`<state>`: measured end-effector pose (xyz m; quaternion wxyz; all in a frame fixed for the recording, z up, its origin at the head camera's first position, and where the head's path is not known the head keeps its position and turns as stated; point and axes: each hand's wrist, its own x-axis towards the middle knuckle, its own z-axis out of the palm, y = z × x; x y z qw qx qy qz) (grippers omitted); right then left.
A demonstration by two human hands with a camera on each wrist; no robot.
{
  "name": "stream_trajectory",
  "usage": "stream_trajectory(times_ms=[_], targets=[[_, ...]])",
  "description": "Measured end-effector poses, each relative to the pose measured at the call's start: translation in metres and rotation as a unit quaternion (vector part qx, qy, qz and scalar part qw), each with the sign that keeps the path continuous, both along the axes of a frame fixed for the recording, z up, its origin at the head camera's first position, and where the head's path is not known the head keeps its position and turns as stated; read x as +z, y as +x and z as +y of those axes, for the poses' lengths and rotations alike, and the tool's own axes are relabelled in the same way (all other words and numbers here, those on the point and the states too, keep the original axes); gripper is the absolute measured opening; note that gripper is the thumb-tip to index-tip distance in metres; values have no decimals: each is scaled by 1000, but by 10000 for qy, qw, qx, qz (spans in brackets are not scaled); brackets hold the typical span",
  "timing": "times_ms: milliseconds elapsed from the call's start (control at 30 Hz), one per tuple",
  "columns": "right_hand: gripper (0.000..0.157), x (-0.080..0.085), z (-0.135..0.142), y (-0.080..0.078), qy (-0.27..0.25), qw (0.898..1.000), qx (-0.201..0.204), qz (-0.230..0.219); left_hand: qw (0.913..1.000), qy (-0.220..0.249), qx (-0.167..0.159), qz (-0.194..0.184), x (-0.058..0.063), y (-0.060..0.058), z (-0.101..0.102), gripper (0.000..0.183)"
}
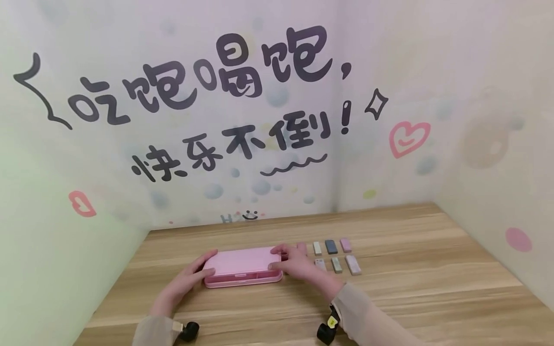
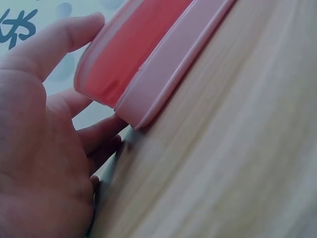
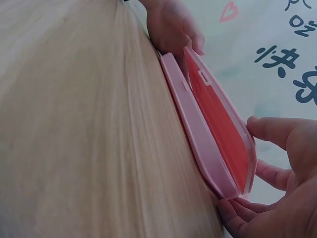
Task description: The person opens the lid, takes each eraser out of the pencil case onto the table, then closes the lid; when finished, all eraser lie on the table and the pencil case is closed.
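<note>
A pink pencil case (image 1: 242, 260) lies on the table with its hinged lid (image 3: 218, 99) tilted partly up and a gap along the front. Dividers show faintly through that gap in the head view. My left hand (image 1: 190, 278) holds the case's left end, thumb at the lid's edge and the other fingers around the end. At the opposite end my right hand (image 1: 297, 263) grips it likewise, its thumb on the lid's rim and lower fingers by the base. Both wrist views show the reddish inside of the lid.
Right of the case, several small eraser-like blocks lie in two rows, among them a dark blue block (image 1: 331, 246) and a white block (image 1: 317, 248). My right hand partly covers the nearest ones. A printed wall (image 1: 277, 192) rises behind the wooden table (image 1: 415, 288).
</note>
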<state>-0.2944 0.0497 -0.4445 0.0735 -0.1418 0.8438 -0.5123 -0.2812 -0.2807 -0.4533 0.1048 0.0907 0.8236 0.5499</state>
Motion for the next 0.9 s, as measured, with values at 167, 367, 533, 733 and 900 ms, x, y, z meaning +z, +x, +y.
stream_trajectory(times_ms=[167, 367, 533, 733, 900], targets=[[37, -2, -1, 1, -88, 9998, 180, 31, 9998, -168, -68, 63, -1, -1, -1, 63], [37, -1, -2, 3, 37, 9994, 256, 227, 9994, -316, -116, 108, -1, -1, 0, 56], [34, -2, -3, 3, 145, 9985, 309, 433, 9987, -402, -134, 277, -2, -1, 3, 54], [30, -3, -3, 3, 226, 9979, 308, 525, 9971, -591, -180, 435, -1, -1, 5, 54], [29, -4, -3, 3, 253, 9978, 314, 521, 9964, -665, -178, 489, 0, 0, 7, 55]])
